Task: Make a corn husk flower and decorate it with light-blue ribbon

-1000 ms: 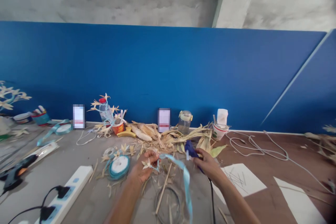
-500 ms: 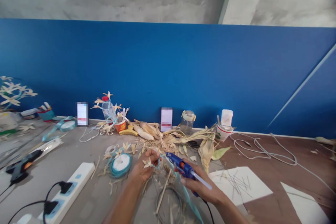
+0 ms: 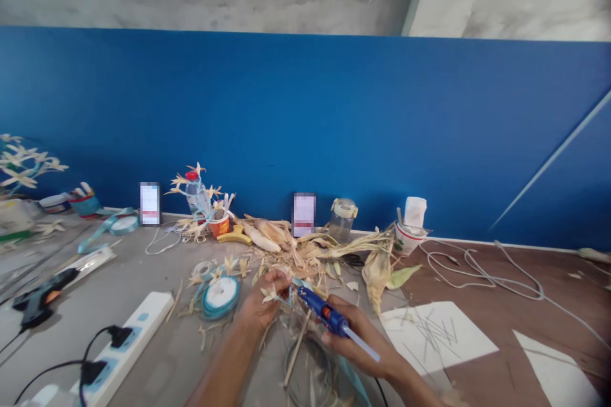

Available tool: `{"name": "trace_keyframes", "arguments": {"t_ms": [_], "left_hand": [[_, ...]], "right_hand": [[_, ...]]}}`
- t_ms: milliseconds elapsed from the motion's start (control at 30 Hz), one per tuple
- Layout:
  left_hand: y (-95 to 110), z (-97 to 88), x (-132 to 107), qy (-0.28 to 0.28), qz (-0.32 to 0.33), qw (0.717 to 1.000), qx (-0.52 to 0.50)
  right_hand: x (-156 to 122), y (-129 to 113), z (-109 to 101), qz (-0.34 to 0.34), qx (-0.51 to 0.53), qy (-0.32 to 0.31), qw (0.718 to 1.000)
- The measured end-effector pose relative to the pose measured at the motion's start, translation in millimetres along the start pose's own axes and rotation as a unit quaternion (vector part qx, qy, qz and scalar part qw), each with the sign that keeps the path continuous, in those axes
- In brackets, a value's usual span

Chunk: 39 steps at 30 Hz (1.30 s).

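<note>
My right hand (image 3: 351, 334) is closed around a blue hot glue gun (image 3: 322, 306) with a clear glue stick (image 3: 361, 343) poking out of its back. Its nozzle points left, close to the fingers of my left hand (image 3: 265, 299). Those fingers pinch a wire stem wrapped in light blue ribbon, bearing a pale husk flower (image 3: 271, 294). Whether the nozzle touches the stem, I cannot tell. A strip of light blue ribbon (image 3: 352, 378) hangs below my right hand. Left of my left hand lies a ribbon spool (image 3: 220, 296) with a white centre.
Dried corn husks (image 3: 281, 235) are heaped behind my hands. A white power strip (image 3: 128, 343) and a black glue gun (image 3: 42, 299) lie at left. Thin wires rest on white paper (image 3: 439, 337) at right. A coil of wire (image 3: 308, 369) lies in front.
The glue gun has shifted slightly left and down, its nozzle nearer my left fingers. The ribbon strip between my hands is now mostly hidden behind the right hand.
</note>
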<state>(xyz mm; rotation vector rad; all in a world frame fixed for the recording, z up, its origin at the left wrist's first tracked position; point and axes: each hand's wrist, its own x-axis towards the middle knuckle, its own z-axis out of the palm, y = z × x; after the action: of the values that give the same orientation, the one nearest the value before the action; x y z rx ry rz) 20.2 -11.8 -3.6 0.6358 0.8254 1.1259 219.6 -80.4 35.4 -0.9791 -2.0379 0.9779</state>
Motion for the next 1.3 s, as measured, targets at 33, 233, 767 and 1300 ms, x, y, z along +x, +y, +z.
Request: {"name": "trace_keyframes", "arguments": {"t_ms": [33, 233, 767, 1300], "left_hand": [[0, -0.1, 0, 0.000, 0.001, 1.000, 0.001], [-2, -0.7, 0, -0.003, 0.004, 1.000, -0.005], [5, 7.0, -6, -0.013, 0.000, 1.000, -0.004], [6, 5.5, -5, -0.003, -0.006, 1.000, 0.011]], "right_hand": [[1, -1, 1, 0.004, -0.003, -0.001, 1.000], [2, 1, 7, 0.002, -0.021, -0.007, 1.000], [3, 1, 13, 0.010, -0.029, -0.006, 1.000], [4, -6, 14, 0.012, -0.038, 0.005, 0.999]]}}
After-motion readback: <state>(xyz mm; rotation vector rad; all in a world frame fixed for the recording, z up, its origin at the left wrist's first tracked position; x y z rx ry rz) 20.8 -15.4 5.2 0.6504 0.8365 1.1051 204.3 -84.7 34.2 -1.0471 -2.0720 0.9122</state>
